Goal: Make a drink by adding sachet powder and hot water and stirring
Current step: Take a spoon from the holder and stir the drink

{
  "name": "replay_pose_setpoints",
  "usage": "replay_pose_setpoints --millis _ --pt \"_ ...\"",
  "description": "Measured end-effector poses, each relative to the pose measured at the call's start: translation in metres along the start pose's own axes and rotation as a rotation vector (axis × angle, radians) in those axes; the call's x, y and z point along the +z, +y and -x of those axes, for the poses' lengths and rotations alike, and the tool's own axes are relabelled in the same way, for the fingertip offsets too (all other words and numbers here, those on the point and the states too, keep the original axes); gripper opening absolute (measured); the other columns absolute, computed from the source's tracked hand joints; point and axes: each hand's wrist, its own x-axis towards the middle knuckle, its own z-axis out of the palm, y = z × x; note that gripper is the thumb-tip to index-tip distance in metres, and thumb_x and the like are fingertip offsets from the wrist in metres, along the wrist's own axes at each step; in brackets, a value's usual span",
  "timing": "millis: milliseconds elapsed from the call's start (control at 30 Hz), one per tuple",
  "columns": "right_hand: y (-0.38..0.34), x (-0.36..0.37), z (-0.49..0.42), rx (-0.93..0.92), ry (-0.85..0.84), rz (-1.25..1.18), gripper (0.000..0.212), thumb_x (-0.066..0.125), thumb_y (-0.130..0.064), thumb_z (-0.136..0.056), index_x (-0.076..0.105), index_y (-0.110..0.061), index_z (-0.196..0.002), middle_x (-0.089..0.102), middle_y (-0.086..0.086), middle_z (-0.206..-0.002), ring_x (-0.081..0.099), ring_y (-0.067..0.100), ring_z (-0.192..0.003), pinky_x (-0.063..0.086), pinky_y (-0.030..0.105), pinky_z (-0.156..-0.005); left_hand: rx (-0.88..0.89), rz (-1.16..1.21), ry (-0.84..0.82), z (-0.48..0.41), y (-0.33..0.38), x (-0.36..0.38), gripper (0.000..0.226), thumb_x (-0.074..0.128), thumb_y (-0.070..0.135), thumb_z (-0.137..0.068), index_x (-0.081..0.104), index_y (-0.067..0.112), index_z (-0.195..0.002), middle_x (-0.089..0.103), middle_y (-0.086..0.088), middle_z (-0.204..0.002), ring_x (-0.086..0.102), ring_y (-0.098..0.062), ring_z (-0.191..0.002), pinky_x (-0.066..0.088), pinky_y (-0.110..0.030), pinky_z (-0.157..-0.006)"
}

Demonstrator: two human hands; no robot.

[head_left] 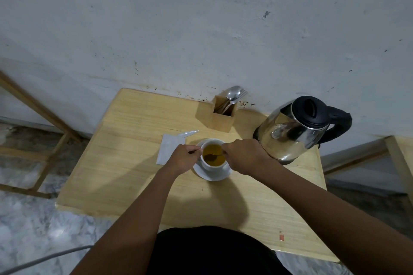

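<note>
A white cup (210,166) of amber drink stands on a white saucer (218,176) near the middle of the wooden table (125,176). My right hand (244,156) pinches the handle of a metal spoon (210,158) whose bowl sits in the liquid. My left hand (183,157) is closed against the cup's left side, apparently on its handle. An empty white sachet (169,149) lies flat just left of the cup, with its torn-off strip (189,133) behind it.
A steel kettle (295,128) with a black lid and handle stands right of the cup, close to my right hand. A wooden cutlery holder (221,116) with spoons and a fork stands by the wall. A grey cable (44,260) crosses the floor at lower left.
</note>
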Motion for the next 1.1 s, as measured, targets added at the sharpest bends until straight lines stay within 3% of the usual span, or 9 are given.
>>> replay_pose_setpoints --millis 133,333,500,633,800,967,1100 --pt "0.001 -0.006 -0.012 0.118 0.027 0.011 0.021 0.045 -0.019 -0.097 0.066 -0.020 -0.098 0.060 0.000 -0.078 0.050 0.022 -0.064 0.024 0.026 -0.045 -0.018 0.017 -0.018 0.000 0.000 -0.002 0.031 0.058 0.029 -0.092 0.067 0.014 -0.118 0.067 0.000 -0.105 0.061 -0.014 -0.092 0.048 -0.029 -0.078" --pt "0.006 -0.013 -0.009 0.141 0.006 0.046 0.018 0.047 -0.021 -0.098 0.062 -0.016 -0.106 0.068 0.004 -0.097 0.062 0.024 -0.078 0.033 0.028 -0.055 0.002 -0.005 -0.010 0.002 0.001 -0.001 0.030 0.057 0.030 -0.093 0.068 0.015 -0.116 0.069 0.001 -0.099 0.061 -0.006 -0.083 0.046 -0.026 -0.074" --pt "0.000 -0.012 -0.006 0.120 -0.009 0.002 0.014 0.050 -0.027 -0.095 0.057 -0.017 -0.090 0.049 -0.002 -0.070 0.046 0.016 -0.058 0.022 0.027 -0.045 0.003 0.008 -0.013 0.002 0.002 -0.001 0.028 0.056 0.028 -0.094 0.069 0.014 -0.114 0.069 0.001 -0.096 0.062 -0.012 -0.085 0.047 -0.026 -0.072" --pt "-0.007 -0.008 -0.012 0.114 0.023 -0.045 0.029 0.049 -0.026 -0.094 0.041 -0.018 -0.067 0.037 -0.004 -0.060 0.033 0.012 -0.049 0.021 0.026 -0.045 0.004 0.011 -0.021 0.002 0.001 -0.001 0.027 0.055 0.028 -0.094 0.070 0.015 -0.112 0.071 -0.005 -0.098 0.063 -0.017 -0.089 0.047 -0.026 -0.072" --pt "-0.007 -0.006 -0.018 0.159 0.078 -0.029 0.021 0.045 -0.021 -0.097 0.065 -0.018 -0.095 0.048 -0.001 -0.067 0.049 0.021 -0.061 0.024 0.027 -0.045 0.005 0.012 -0.023 0.002 0.002 -0.002 0.027 0.056 0.029 -0.094 0.070 0.015 -0.112 0.072 -0.006 -0.100 0.064 -0.021 -0.092 0.048 -0.028 -0.075" --pt "0.002 -0.013 -0.012 0.182 0.028 -0.003 0.017 0.046 -0.020 -0.099 0.060 -0.013 -0.107 0.067 0.005 -0.096 0.053 0.022 -0.070 0.034 0.030 -0.056 0.008 0.008 -0.026 0.003 0.002 -0.003 0.027 0.056 0.027 -0.093 0.070 0.014 -0.113 0.069 0.001 -0.098 0.063 -0.014 -0.090 0.047 -0.026 -0.074" --pt "0.003 -0.014 -0.009 0.164 -0.023 -0.061 0.016 0.052 -0.027 -0.095 0.061 -0.015 -0.101 0.064 0.004 -0.088 0.052 0.021 -0.068 0.034 0.029 -0.055 -0.002 0.011 -0.033 0.002 0.002 -0.002 0.028 0.057 0.028 -0.093 0.069 0.014 -0.115 0.068 0.001 -0.099 0.064 -0.014 -0.093 0.047 -0.027 -0.076"
